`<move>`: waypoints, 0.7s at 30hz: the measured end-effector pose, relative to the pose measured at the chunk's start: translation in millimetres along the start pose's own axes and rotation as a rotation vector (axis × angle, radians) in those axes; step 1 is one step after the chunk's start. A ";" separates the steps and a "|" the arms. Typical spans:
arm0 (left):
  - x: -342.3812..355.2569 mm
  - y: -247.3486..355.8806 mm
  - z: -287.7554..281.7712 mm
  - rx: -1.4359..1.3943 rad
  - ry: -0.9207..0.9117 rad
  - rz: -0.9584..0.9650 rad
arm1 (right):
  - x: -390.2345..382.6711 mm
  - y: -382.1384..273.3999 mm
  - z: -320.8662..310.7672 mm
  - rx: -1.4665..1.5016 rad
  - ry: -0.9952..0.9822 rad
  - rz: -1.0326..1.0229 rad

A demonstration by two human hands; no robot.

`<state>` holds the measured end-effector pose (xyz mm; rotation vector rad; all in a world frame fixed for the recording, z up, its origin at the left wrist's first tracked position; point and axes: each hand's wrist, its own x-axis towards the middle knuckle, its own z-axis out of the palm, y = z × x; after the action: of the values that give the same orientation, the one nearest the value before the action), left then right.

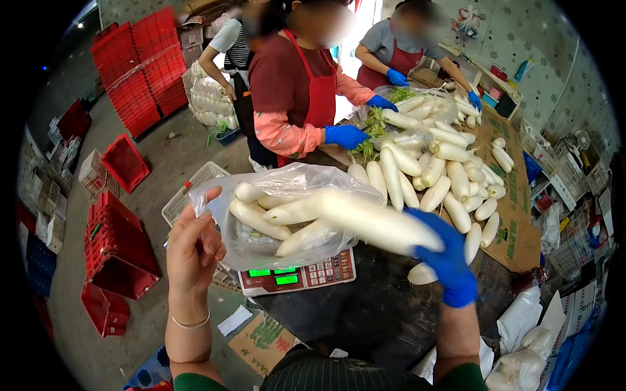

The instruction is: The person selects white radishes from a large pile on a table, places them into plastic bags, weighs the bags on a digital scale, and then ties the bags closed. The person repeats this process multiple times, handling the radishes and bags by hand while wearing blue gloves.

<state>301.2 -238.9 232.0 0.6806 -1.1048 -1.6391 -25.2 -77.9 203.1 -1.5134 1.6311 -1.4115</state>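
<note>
Beside the scale [329, 268], left grip [194, 241] pinches filmy bag [313, 177]; right grip [451, 262] clasps long radish [372, 221].

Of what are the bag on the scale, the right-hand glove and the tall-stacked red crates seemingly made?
Bag: glossy, thin plastic film; it is translucent, with shiny wrinkles.
Blue glove: probably rubber, perhaps nitrile, since it fits closely; blur hides its finish.
Red crates: likely moulded plastic, fairly matte, given their uniform colour.
</note>
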 end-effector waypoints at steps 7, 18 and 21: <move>-12.2 17.8 20.7 -0.001 -0.110 -0.005 | 149.9 80.9 135.3 -0.153 -0.326 -0.529; 9.2 0.1 -12.6 0.128 0.038 0.059 | 117.3 54.6 122.8 -0.522 -0.322 0.024; 16.0 -5.6 -12.8 0.158 -0.030 0.083 | 110.0 45.2 110.8 -0.384 -0.216 -0.176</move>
<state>304.2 -257.9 222.7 0.7047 -1.2776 -1.5072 25.5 -224.8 155.5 -1.9921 1.7335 -1.0087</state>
